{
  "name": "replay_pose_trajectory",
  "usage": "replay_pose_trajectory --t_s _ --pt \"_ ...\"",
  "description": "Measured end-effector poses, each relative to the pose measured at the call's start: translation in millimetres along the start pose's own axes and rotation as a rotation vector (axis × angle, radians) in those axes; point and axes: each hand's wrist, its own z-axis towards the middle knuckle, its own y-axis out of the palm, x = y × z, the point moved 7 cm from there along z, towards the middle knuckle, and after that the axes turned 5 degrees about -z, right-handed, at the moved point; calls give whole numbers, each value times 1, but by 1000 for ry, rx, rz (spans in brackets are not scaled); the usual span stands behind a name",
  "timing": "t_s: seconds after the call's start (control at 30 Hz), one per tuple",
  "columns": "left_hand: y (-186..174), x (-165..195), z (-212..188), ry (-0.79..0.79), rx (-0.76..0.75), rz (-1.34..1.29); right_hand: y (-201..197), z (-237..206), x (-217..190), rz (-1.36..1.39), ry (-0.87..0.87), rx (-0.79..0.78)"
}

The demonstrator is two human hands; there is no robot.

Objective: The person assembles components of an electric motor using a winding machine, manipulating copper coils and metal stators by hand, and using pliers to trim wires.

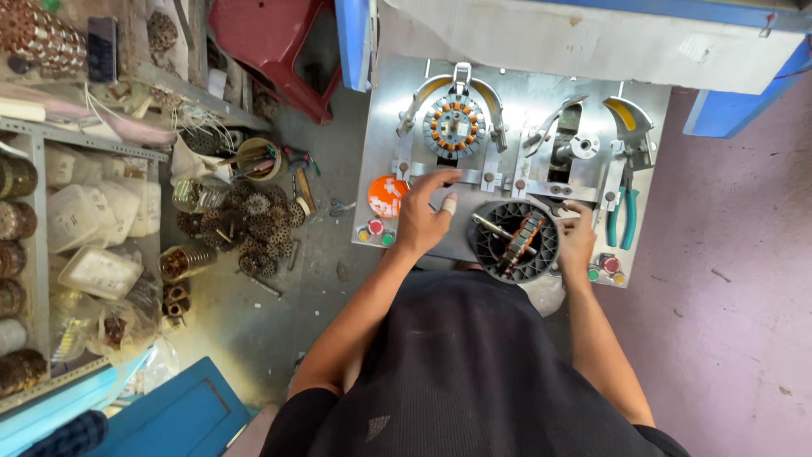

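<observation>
Left hand (425, 216) spread over plate (385, 127) front edge, right hand (577, 241) pinching finned disc (514, 241) rim (steadying it, likely).

Dark charcoal short-sleeved knit top (474, 372), fine ribbed texture, covers the torso. Both forearms bare. Pale bandage strip (448, 205) wrapped round one finger of left hand (423, 222). Right hand (577, 241) bare, unmarked.
</observation>
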Motion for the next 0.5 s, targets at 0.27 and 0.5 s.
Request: replay_pose_trajectory --t_s 0.27,0.5 --pt "-92 -75 111 12 70 72 -32 -11 -46 491 134 293" --pt "-48 -186 209 -643 -158 -461 -72 -80 -123 622 32 562"
